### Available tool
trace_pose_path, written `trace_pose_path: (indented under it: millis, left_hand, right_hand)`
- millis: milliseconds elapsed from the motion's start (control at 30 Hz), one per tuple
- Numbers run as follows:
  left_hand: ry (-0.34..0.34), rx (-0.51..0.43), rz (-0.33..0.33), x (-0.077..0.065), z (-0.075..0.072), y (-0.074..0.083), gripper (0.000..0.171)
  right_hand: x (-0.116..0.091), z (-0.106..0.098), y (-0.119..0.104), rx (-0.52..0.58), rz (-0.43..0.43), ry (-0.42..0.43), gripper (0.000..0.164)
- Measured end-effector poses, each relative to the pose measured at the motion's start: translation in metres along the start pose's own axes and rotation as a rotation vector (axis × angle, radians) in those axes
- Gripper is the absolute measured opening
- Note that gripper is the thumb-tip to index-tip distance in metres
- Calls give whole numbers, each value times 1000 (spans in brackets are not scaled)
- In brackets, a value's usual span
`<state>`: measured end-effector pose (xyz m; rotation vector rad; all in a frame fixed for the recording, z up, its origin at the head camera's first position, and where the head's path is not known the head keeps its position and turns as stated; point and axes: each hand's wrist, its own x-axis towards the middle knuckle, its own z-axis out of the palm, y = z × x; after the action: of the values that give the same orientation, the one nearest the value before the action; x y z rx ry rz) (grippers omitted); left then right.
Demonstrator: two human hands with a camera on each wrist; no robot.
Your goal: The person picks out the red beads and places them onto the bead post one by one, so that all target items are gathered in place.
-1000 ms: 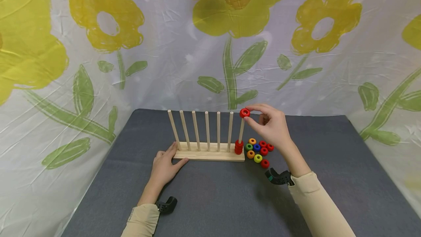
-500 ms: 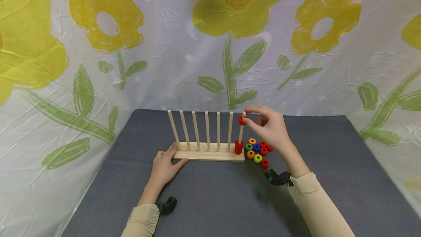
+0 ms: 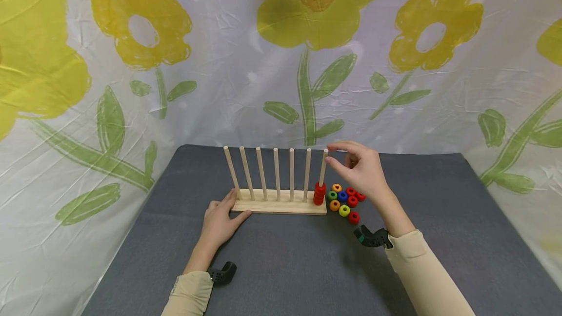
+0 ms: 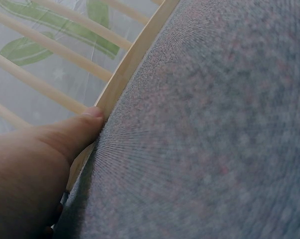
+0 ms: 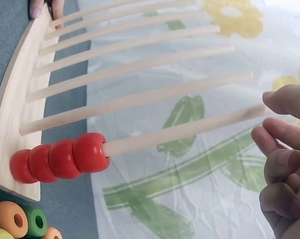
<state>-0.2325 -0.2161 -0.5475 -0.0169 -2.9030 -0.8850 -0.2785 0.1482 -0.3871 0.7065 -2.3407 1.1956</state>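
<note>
A wooden bead rack (image 3: 281, 207) with several upright pegs stands on the table. My left hand (image 3: 219, 222) grips the left end of its base, the thumb (image 4: 85, 127) along the front edge in the left wrist view. Several red beads (image 3: 319, 195) sit stacked at the bottom of the rightmost peg (image 3: 323, 167). My right hand (image 3: 362, 167) is beside the top of that peg, thumb and index finger apart with no bead between them. In the right wrist view, its other fingers (image 5: 282, 164) are bent.
Loose beads lie right of the base: a blue bead (image 3: 343, 196), a green bead (image 3: 332, 195), a yellow bead (image 3: 344, 211), two orange ones and several red ones. A flowered cloth (image 3: 210, 87) hangs behind the grey table (image 3: 281, 267).
A red bead that my right hand held over the rightmost peg went onto it, was let go and dropped onto the stack. The left hand has stayed in place.
</note>
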Motion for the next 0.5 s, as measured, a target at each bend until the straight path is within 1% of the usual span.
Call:
trace_pose_path:
  millis: [200, 500]
  left_hand:
    - [9, 0, 3, -2, -1, 0, 89]
    - [-6, 7, -2, 0, -1, 1, 88]
  right_hand:
    - [1, 0, -1, 3, -16, 5, 26]
    - [-3, -1, 2, 3, -17, 11, 26]
